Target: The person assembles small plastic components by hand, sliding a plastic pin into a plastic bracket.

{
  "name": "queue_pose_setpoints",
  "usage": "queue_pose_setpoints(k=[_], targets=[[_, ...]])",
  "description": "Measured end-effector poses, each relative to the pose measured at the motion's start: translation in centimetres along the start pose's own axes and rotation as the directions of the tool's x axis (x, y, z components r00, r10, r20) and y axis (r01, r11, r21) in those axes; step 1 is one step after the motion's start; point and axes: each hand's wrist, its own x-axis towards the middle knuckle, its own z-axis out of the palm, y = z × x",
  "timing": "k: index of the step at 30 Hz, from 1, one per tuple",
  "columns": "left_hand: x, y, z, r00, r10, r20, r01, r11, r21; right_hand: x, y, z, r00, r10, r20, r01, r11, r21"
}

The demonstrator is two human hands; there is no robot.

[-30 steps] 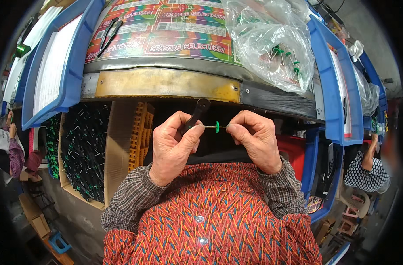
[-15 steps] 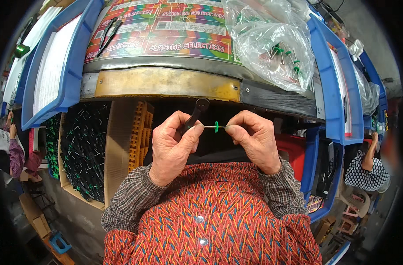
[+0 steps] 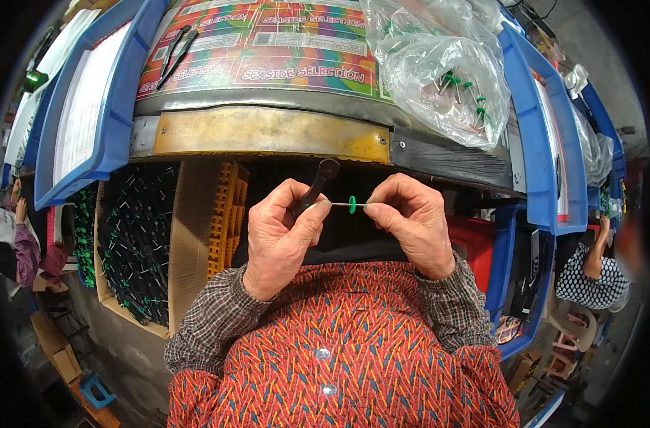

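Thin pin [image 3: 341, 205] with green disc [image 3: 352, 205] bridges both hands, long axis running 9 to 3 o'clock. Left hand [image 3: 282, 239] clenches a black tool [image 3: 316, 185] and pinches the pin's left end; right hand [image 3: 410, 225] pinches the right end, nearer the disc. Versus 1 s ago: no visible change, same grips

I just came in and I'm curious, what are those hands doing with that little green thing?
A person is holding a thin metal pin between both hands. The left hand also grips a short black tube, and the right hand pinches the pin's other end. A small green disc sits on the pin between them. A clear bag with more green-tipped pieces lies on the table above.
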Motion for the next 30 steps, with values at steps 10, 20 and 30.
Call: queue_pose_setpoints(k=[10, 20, 30], targets=[[0.04, -0.19, -0.12, 1.000, 0.013, -0.007, -0.013, 1.000, -0.014, -0.05, 0.53, 0.00, 0.999, -0.034, -0.001, 0.033, 0.987, -0.160], [0.17, -0.26, -0.13, 1.000, 0.018, -0.007, -0.018, 1.000, -0.009, 0.18, 0.36, 0.10, 1.000, 0.017, -0.001, -0.017, 0.999, 0.032], [0.29, 0.03, -0.13, 0.999, 0.027, -0.022, -0.027, 1.000, 0.001, 0.19, 0.71, 0.02, 1.000, -0.022, 0.000, 0.022, 0.997, -0.077]])
